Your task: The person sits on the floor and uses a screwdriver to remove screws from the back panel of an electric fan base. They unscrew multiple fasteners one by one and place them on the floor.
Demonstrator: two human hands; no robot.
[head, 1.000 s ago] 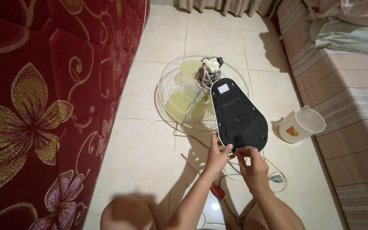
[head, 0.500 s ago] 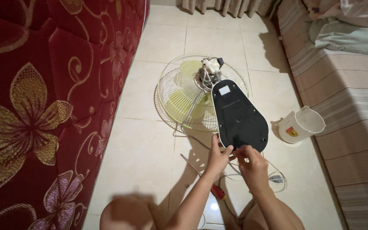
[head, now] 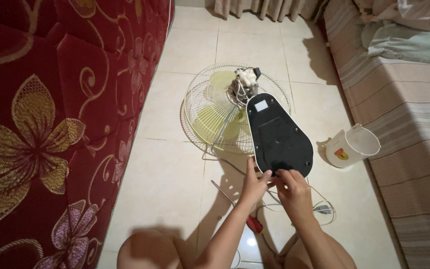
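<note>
Your left hand [head: 255,183] pinches the near rim of the fan's black base plate [head: 279,134], which stands tipped up over the floor tiles [head: 170,164] against the white fan grille [head: 215,107]. Let that grip slide and the plate could drop onto the power cord [head: 319,206] below. Your right hand [head: 292,192] has fingers curled, pinching at the same lower edge; both forearms reach forward, wrists close together.

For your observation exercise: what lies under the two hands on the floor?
Under the left hand and right hand lie a red-handled screwdriver and a thin cord on the tiled floor. The arms cover part of both.
</note>
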